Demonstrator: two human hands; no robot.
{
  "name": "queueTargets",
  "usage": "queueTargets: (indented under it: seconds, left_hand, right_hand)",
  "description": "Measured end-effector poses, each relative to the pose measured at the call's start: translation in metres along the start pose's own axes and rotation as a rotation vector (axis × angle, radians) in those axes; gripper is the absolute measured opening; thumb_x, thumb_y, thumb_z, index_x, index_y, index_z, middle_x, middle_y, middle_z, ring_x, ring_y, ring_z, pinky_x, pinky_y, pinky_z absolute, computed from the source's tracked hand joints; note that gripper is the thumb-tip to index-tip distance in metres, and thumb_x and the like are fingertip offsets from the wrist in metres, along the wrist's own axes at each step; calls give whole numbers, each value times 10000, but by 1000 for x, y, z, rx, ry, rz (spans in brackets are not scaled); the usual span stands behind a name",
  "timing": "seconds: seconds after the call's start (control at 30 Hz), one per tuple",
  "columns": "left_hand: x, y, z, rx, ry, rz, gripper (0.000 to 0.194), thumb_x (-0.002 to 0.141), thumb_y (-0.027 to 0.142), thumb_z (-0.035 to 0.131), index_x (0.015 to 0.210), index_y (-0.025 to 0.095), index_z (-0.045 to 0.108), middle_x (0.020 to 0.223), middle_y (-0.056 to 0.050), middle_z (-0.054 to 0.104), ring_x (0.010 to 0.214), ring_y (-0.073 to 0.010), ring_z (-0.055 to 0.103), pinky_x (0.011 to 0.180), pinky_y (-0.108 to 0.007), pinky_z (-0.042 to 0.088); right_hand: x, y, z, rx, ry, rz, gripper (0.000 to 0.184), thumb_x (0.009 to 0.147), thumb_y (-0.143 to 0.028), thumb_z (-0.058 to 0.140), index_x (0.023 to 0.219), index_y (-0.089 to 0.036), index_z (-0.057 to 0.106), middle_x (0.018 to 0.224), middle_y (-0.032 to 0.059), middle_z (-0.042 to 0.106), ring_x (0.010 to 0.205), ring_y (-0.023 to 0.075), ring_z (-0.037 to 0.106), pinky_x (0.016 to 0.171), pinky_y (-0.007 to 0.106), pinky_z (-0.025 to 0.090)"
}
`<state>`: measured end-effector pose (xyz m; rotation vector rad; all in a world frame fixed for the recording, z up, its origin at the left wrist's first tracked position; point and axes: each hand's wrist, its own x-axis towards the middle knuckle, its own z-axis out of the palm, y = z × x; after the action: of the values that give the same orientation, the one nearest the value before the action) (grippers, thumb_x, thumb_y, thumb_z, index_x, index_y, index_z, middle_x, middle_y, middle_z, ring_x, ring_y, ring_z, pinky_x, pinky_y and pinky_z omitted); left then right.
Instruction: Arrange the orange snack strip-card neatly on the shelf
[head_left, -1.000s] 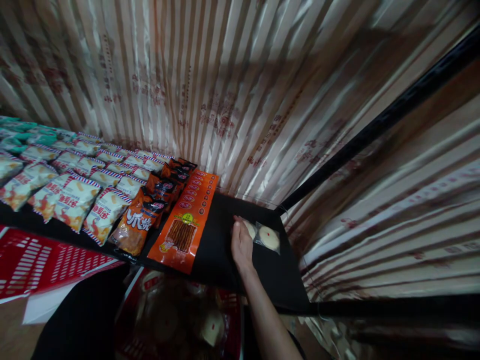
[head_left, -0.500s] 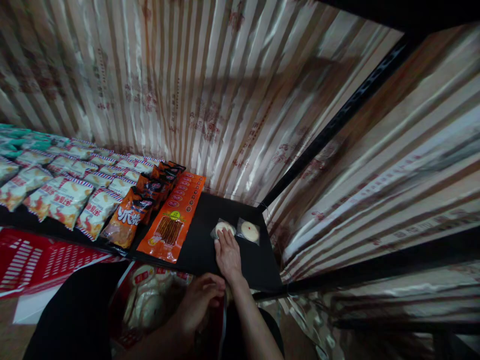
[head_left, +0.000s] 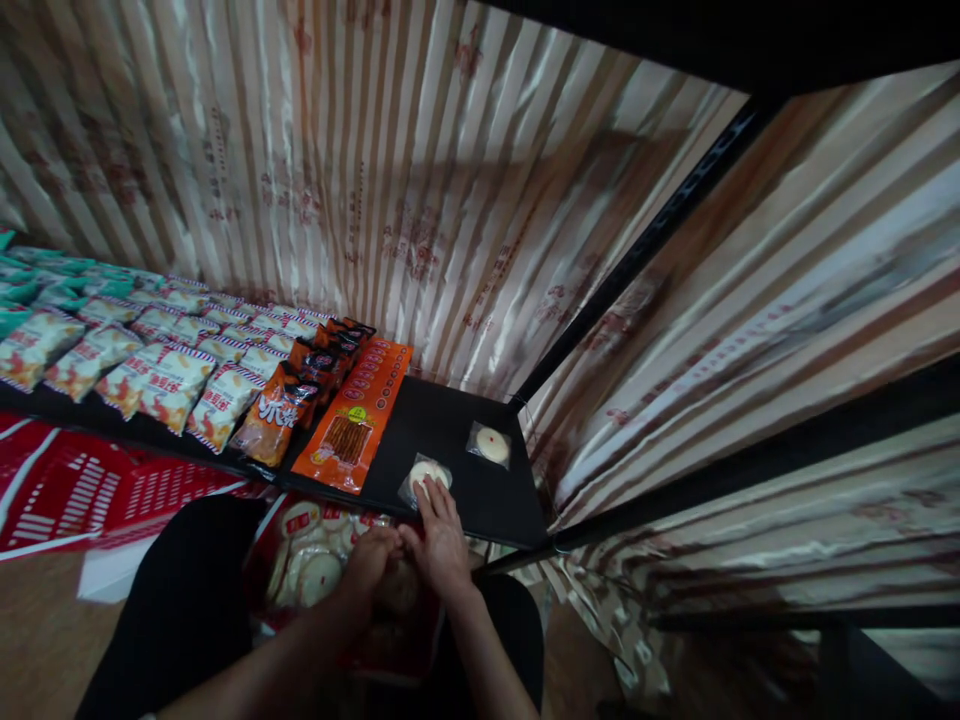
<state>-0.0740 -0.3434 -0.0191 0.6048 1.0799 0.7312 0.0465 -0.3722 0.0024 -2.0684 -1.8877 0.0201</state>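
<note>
Near the front edge of the black shelf (head_left: 480, 500) lies a round white pastry (head_left: 424, 473) in a clear wrapper. The outstretched fingers of my right hand (head_left: 439, 535) rest on it, and its thumb reaches toward my other hand. My left hand (head_left: 373, 556) is over a red basket (head_left: 259, 545), with its fingers curled together; whatever they may hold is hidden. Several wrapped pastries (head_left: 319, 572) fill that basket between my knees. Another wrapped pastry (head_left: 492, 445), with a red dot, lies farther back on the shelf, apart from my hands.
Left of the pastries, a flat orange snack packet (head_left: 349, 430) lies on the shelf. Beyond it stand orange-black bags (head_left: 271, 415) and rows of white snack bags (head_left: 176, 385). A black post (head_left: 637, 250) rises at the back corner. Another red basket (head_left: 142, 490) is below the shelf.
My right hand has drawn the nearer pastry toward the shelf's front edge, away from the other one. My left hand has moved slightly left, its fingers more closed. The view has shifted a little.
</note>
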Motion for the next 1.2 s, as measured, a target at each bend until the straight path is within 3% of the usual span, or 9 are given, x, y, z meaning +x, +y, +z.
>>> queueTargets:
  seconds: [0.1, 0.27, 0.5, 0.83, 1.07, 1.2]
  left_hand:
    - [-5, 1, 1, -5, 16, -49, 156, 546, 185, 637, 682, 157, 565, 637, 14, 614, 596, -122, 569, 609, -239, 421]
    - [-15, 12, 2, 77, 27, -28, 133, 647, 149, 603, 764, 162, 540, 645, 31, 589, 607, -108, 571, 612, -226, 422]
    - [-17, 20, -3, 163, 56, 21, 136, 750, 85, 485, 849, 173, 516, 735, 14, 579, 637, -108, 568, 607, -212, 445]
    - [-28, 31, -2, 242, 59, 93, 466, 729, 28, 480, 1171, 173, 497, 1041, -66, 608, 768, -111, 597, 640, -187, 462]
    - [-27, 41, -4, 309, 26, 218, 479, 730, 33, 492, 1181, 187, 535, 1056, -69, 631, 915, -153, 602, 805, -233, 465]
    - [-20, 42, -4, 411, 81, 275, 473, 688, 22, 515, 1136, 164, 566, 1106, -82, 607, 957, -164, 588, 848, -246, 443]
  right_hand:
    - [-6, -4, -2, -26, -9, 16, 590, 755, -114, 555, 1332, -181, 455, 1417, 96, 412, 1311, 269, 347, 1021, 407, 358]
    - [-13, -9, 0, -33, 74, -1, 426, 856, -127, 431, 1254, -229, 542, 1332, 78, 518, 1244, 251, 434, 946, 408, 412]
    - [-27, -19, -7, 9, 95, -76, 434, 848, -88, 402, 1221, -233, 570, 1248, 43, 593, 1184, 212, 494, 959, 351, 403]
    - [-13, -27, -38, 144, 41, -80, 362, 912, -203, 336, 1167, -220, 593, 1140, 52, 647, 1057, 173, 575, 921, 318, 447]
    - [0, -21, -49, 271, 53, -41, 360, 903, -214, 326, 1131, -221, 605, 1077, 42, 671, 991, 161, 618, 885, 300, 480]
    - [9, -17, -60, 317, 25, -14, 348, 894, -223, 340, 1108, -231, 615, 1050, 33, 682, 950, 163, 637, 851, 288, 485]
